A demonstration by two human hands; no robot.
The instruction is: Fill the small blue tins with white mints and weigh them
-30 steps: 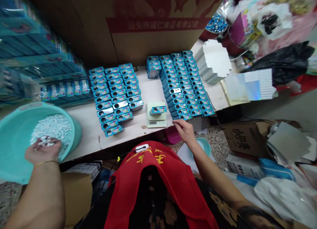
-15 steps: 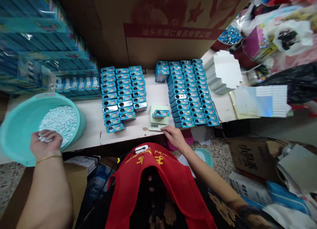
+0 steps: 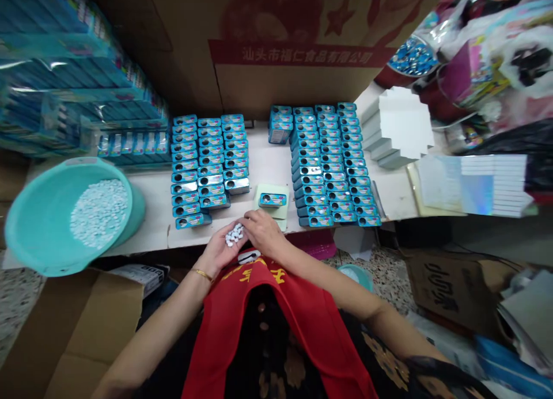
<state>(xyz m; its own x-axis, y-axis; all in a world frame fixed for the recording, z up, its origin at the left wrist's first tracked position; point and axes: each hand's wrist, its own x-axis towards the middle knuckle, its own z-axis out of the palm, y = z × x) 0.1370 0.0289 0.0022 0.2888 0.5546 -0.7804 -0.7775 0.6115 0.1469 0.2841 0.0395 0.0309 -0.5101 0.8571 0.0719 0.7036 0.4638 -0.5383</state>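
My left hand [image 3: 216,250] is cupped palm up in front of my apron, holding a small heap of white candy tablets [image 3: 234,235]. Against its fingertips rests my right hand [image 3: 265,235], its fingers bent together at the edge of the heap; whatever they may pinch is hidden. Just beyond the right hand lies a pale green kitchen scale [image 3: 280,220], partly covered by that hand. One blue tin [image 3: 272,200] with a dark round opening sits on the scale.
A turquoise basin [image 3: 32,215] with white tablets stands at the left. Rows of blue tins [image 3: 209,160] flank the scale, with more tins [image 3: 332,166] on its right. White folded cartons [image 3: 400,122] stand farther right. A large cardboard box [image 3: 285,85] closes off the back.
My left hand has come from the basin to the middle with tablets in its palm. My right hand has left the scale's front edge and moved left to meet it.
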